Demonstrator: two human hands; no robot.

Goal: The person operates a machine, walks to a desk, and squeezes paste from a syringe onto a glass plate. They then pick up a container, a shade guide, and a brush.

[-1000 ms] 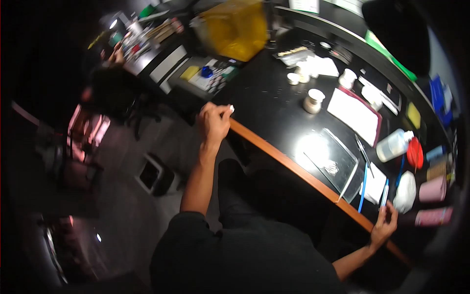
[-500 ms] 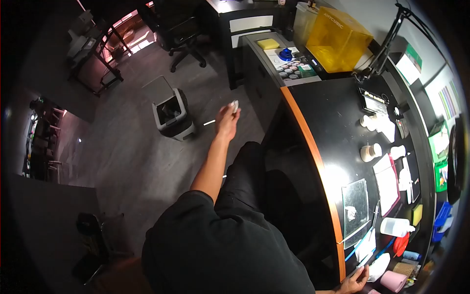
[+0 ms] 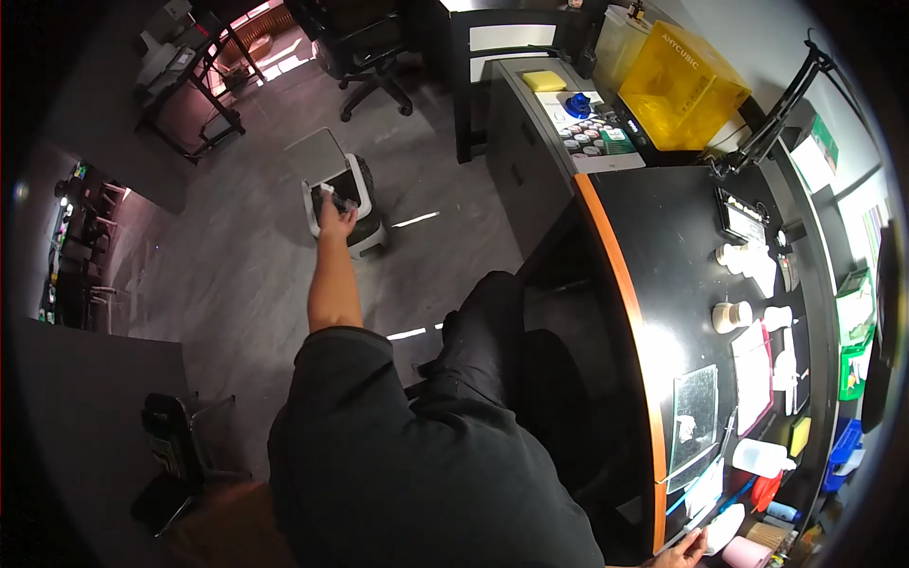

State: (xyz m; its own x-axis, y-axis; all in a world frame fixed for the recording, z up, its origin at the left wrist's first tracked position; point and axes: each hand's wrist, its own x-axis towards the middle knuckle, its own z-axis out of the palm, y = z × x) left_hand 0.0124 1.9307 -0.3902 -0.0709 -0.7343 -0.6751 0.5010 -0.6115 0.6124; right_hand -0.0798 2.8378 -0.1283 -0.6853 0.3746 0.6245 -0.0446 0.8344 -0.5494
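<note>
Hands well apart here: the left hand (image 3: 338, 217) is out over the bin (image 3: 364, 189), a small white scrap (image 3: 328, 189) right at its fingertips, pinched or loose, I can't tell! That scrap looks light and soft, probably easily crushed, so a gentle pinch at its edge should do. And at the counter (image 3: 653, 237), the right hand (image 3: 685, 551) sits just beside a white bundle (image 3: 726, 526), its grip unclear.
</note>
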